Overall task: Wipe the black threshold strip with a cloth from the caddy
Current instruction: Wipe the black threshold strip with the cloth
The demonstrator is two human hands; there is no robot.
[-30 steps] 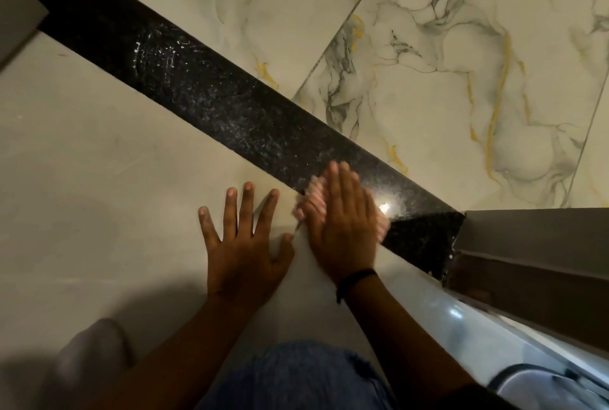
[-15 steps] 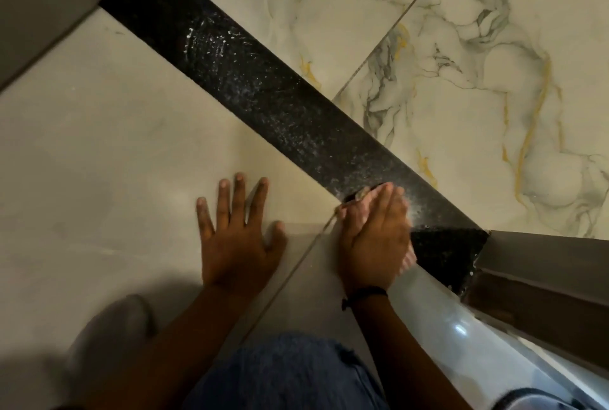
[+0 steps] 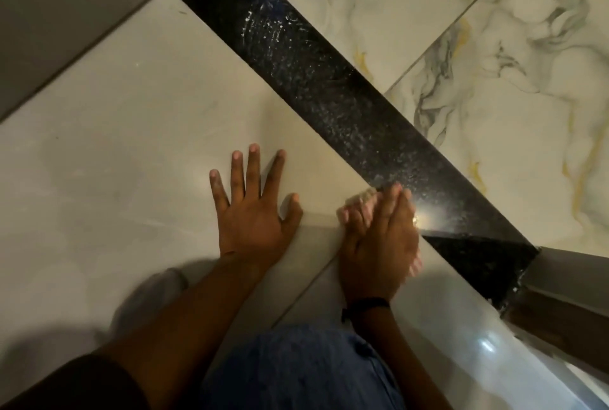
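1. Fingers [image 3: 393, 202] of right hand [image 3: 379, 245] pressed together, flat on pale pink cloth [image 3: 357, 205]; cloth blurred, peeking out both sides.
2. Cloth sits at near edge of black threshold strip [image 3: 329, 93], partly on beige floor tile [image 3: 131, 146].
3. Left hand [image 3: 253, 212] splayed flat on tile, bracing, holding nothing.
4. Step: mid-wipe, near doorframe end [image 3: 560, 278].
5. Next, likely: push along strip toward dusty smears [image 3: 267, 27] farther up.

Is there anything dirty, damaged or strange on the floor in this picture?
Yes. The black threshold strip carries whitish smears and specks, densest near its far end, so it looks dusty or streaked. The right hand presses a pale cloth at its near edge. No damage is visible.
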